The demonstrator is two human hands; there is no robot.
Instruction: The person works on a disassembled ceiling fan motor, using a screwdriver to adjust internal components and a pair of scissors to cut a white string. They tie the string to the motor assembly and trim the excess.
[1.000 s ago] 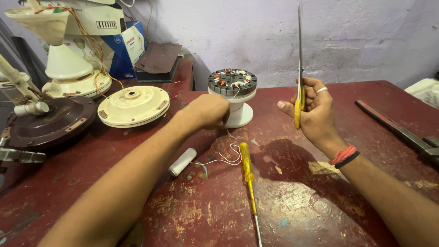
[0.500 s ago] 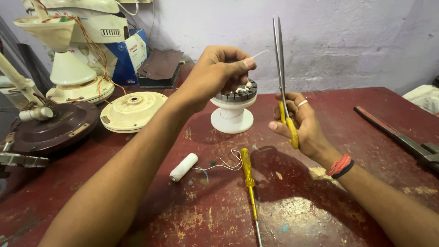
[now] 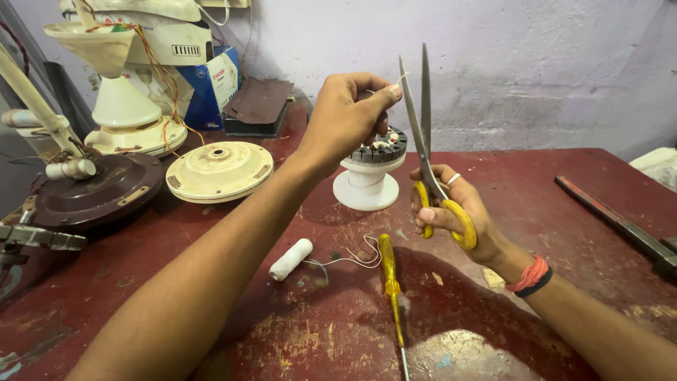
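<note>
a view looking down at a person's two bare hands over a worn red table (image 3: 564, 183). the left hand (image 3: 349, 116) is raised, thumb and fingers pinched on a thin white thread (image 3: 400, 77) whose short end sticks out just beside the scissor blades. the right hand (image 3: 451, 208) grasps a pair of yellow-handled scissors (image 3: 427, 141), fingers through the loops, long blades pointing up and slightly parted, the thread end near the blades; whether it touches them cannot be told. a ring sits on one finger and a red and black band on the wrist. just behind the hands, a fan motor stator (image 3: 381, 147) rests on a white round stand (image 3: 365, 190). on the table below lie a white spool of thread (image 3: 290, 259) with loose thread trailing beside it, and a yellow-handled screwdriver (image 3: 390, 282). to the left stand a cream round fan cover (image 3: 218, 169), a dark brown motor housing (image 3: 99, 190) and a white fan base (image 3: 130, 116). a dark flat tool (image 3: 613, 219) lies at the right edge.
</note>
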